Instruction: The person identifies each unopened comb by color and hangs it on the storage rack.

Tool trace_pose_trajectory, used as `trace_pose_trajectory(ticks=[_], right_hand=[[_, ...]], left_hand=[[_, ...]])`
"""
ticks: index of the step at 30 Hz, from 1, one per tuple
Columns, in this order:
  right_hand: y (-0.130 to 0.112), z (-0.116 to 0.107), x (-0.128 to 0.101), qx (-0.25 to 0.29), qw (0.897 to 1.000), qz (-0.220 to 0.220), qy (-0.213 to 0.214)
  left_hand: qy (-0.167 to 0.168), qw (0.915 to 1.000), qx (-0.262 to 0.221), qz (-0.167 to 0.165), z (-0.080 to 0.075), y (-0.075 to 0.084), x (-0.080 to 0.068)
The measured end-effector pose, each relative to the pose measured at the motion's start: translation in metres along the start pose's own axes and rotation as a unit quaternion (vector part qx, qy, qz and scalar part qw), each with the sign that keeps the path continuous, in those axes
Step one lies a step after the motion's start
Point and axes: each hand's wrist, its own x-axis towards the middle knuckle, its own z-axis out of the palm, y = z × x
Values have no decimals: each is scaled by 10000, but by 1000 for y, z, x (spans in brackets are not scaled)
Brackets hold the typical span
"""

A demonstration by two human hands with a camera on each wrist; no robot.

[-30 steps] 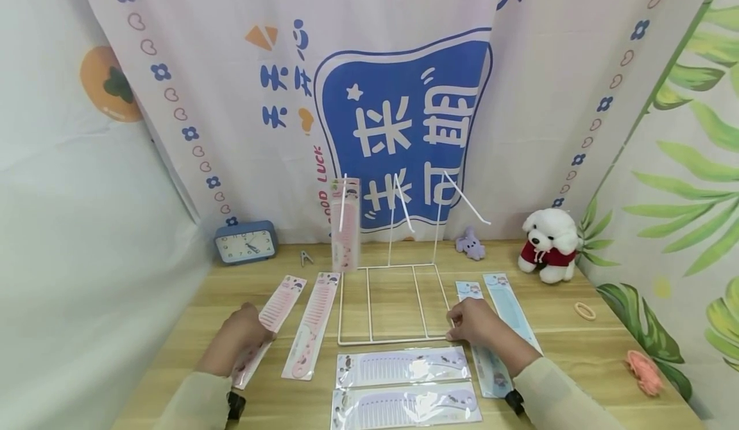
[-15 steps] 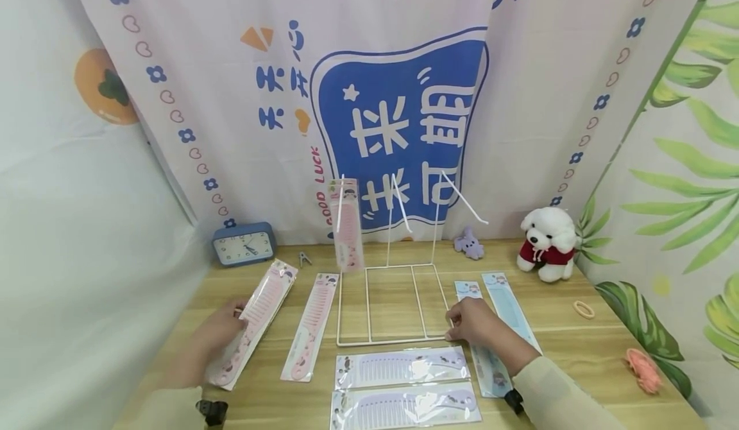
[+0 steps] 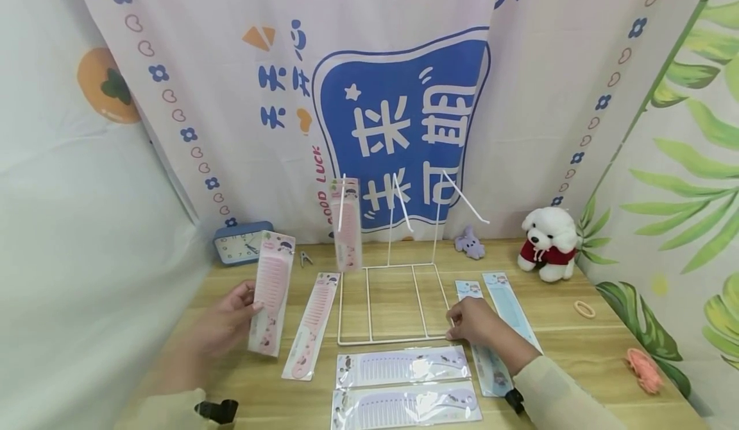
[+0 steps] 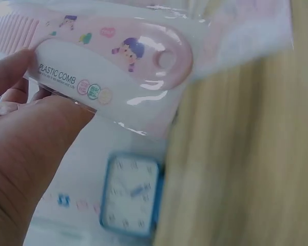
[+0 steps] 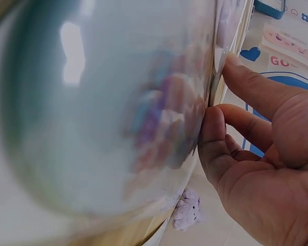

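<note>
My left hand [image 3: 249, 303] grips a pink comb in a clear packet [image 3: 271, 292] by its lower half and holds it upright above the table. The left wrist view shows the packet's handle end [image 4: 118, 66], printed "PLASTIC COMB", pinched under my thumb [image 4: 36, 138]. My right hand [image 3: 454, 325] rests with curled fingers [image 5: 220, 138] on the front right corner of the white wire rack [image 3: 392, 340]. Its palm lies over a blue packed comb [image 3: 487, 366]. Another pink comb [image 3: 348, 228] hangs on the rack's left hook.
On the table lie a pink comb [image 3: 312, 327], two purple combs [image 3: 404, 366] and a second blue comb [image 3: 508, 308]. A blue clock [image 3: 239, 242], a small clip [image 3: 305, 258], a purple toy [image 3: 470, 244], a plush dog [image 3: 548, 240] and hair ties [image 3: 584, 309] stand around.
My left hand has picked the far-left pink comb off the table and tilted it upright. The right hand has stayed at the rack's corner.
</note>
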Motion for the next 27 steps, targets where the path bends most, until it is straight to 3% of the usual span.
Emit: trace_pose_trajectory(ticks=[3, 6, 12, 20, 27], right_hand=[[0, 0, -1, 13, 10000, -21, -4], [0, 0, -1, 30, 10000, -10, 1], [0, 0, -1, 64, 10000, -31, -17], [2, 1, 1, 36, 10000, -65, -36], [1, 0, 0, 42, 9999, -94, -4]], left_hand=[[-437, 9980, -221, 397, 19, 5, 9], [-696, 9956, -193, 589, 39, 13, 17], [-702, 9953, 71, 662, 69, 27, 32], [-385, 9980, 320, 392, 78, 32, 37], [-409, 9977, 277, 464, 81, 39, 38]])
